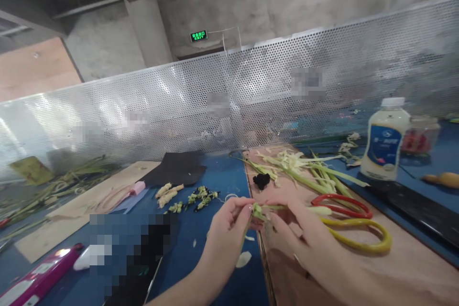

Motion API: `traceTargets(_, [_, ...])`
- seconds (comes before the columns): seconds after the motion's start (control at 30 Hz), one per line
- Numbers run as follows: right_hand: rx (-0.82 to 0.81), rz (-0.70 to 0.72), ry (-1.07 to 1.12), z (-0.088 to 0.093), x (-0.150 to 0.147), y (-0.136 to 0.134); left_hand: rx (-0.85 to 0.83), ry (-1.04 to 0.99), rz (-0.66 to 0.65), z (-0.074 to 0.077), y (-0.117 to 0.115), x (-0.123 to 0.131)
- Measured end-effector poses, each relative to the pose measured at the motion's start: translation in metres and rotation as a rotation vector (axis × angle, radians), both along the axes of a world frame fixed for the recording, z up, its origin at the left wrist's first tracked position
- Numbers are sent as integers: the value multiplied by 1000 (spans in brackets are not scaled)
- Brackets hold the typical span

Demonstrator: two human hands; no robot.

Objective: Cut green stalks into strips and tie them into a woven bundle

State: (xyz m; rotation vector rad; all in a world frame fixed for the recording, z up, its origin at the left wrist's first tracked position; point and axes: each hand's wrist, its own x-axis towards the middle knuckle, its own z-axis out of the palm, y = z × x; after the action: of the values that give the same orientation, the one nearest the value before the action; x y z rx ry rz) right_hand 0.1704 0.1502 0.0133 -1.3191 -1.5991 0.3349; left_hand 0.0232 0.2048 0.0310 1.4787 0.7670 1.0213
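Note:
Near the centre, my left hand (231, 222) pinches a small green plant piece (256, 210) between thumb and fingers. My right hand (296, 224) closes on the same piece from the right, with a pale green stalk running beneath its fingers. Both hands are over the edge between the blue table and a brown board. Just beyond them lies a small black bundle (261, 180). Red and yellow loop handles (376, 244) rest beside my right hand. Cut green stalks and pale leaves (308, 169) are spread on the board behind it.
Small green bunches (201, 197) and tan pieces (169, 194) lie left of my hands. A white-capped bottle (383, 141) and a lidded jar (421, 136) stand at right. A magenta tool (43, 275) lies at lower left. A perforated metal screen (161, 110) crosses behind.

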Motion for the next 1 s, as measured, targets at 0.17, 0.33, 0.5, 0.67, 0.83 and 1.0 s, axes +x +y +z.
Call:
traceTargets(0.17, [-237,87,196,1,-8,-1,3,-73,-52,-8,3,1])
traceTargets(0.33, [-269,126,248,-2,-4,1,32,-32,-37,-11,7,-1])
traceTargets(0.5, [-180,89,143,-4,-1,2,151,94,51,-6,1,-4])
traceTargets(0.67, [-51,96,25,-3,-1,-1,208,114,111,-2,-6,-6])
traceTargets(0.83, [25,69,-52,0,-2,-2,176,73,127,-2,-7,-5])
traceTargets(1.0, [36,2,-156,0,2,-2,151,35,136,0,-7,-4])
